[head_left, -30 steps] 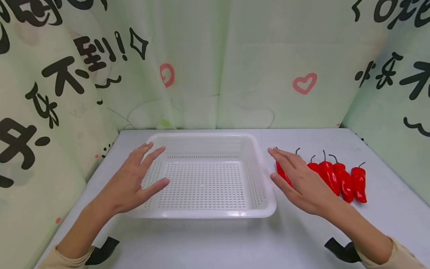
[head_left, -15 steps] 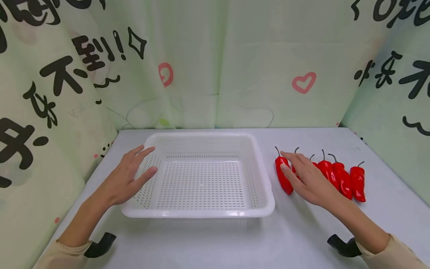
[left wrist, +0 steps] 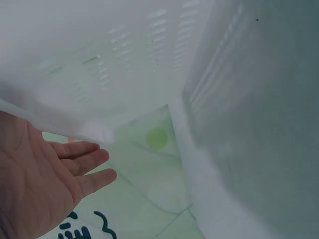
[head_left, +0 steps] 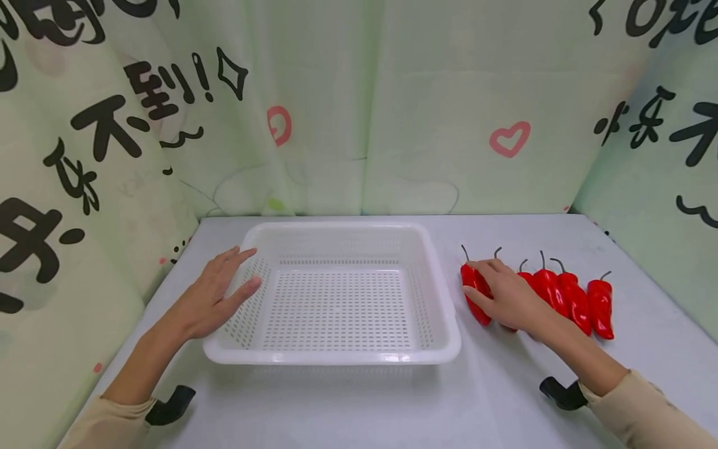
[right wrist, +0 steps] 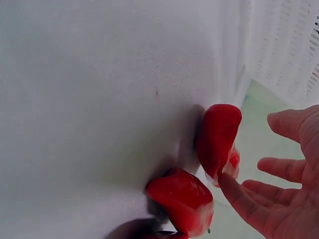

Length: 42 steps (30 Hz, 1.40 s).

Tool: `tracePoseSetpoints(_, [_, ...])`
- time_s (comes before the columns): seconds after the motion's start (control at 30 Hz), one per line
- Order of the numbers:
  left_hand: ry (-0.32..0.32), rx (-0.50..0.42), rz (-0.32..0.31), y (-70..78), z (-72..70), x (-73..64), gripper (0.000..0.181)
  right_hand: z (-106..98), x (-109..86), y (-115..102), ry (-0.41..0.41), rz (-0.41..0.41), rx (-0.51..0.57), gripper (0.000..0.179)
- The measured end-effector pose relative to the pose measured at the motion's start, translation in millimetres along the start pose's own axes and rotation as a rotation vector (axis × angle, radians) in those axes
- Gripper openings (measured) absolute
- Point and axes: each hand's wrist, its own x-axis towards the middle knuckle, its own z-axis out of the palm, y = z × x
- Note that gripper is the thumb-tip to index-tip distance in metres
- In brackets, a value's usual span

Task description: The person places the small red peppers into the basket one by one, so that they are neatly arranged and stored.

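A white plastic basket [head_left: 336, 357] with a perforated floor and walls stands on the table. At its left rim is my left hand [head_left: 210, 299], its fingers extended and thumb apart; the left wrist view shows the palm beside the basket's wall, with nothing held. Several glossy red peppers with dark stems lie in a row to the right of the basket. Over the leftmost red pepper [head_left: 472, 288] is my right hand [head_left: 507, 296], hiding part of the row. In the right wrist view its fingers are spread near a red pepper [right wrist: 218, 137], not wrapped round it; contact is unclear.
Further right in the row lies the outermost red pepper [head_left: 600, 308]. A white cloth covers the table [head_left: 336, 411]. Pale green curtains [head_left: 426, 93] with black lettering and pink hearts enclose the table at the back and both sides.
My right hand has moved right from the basket's edge and lowered over the left end of the pepper row. My left hand has shifted slightly left, from above the basket to its rim.
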Motion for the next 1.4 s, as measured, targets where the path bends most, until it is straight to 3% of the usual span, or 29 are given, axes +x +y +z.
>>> tracePoseSetpoints(0.27, [-0.006,0.017,-0.011,-0.9,1.4,3.4,0.075,4.3,5.3,4.4,-0.057,0.028,-0.024,0.068])
tracePoseSetpoints(0.77, [-0.01,-0.079,0.0,-9.1,3.3,7.2,0.072,5.5,17.4,9.1,-0.178,0.07,-0.04,0.076])
tracePoseSetpoints(1.4, [0.003,-0.124,-0.025,-8.8,5.7,7.7,0.07,7.9,16.3,7.3,-0.157,0.095,0.012,0.074])
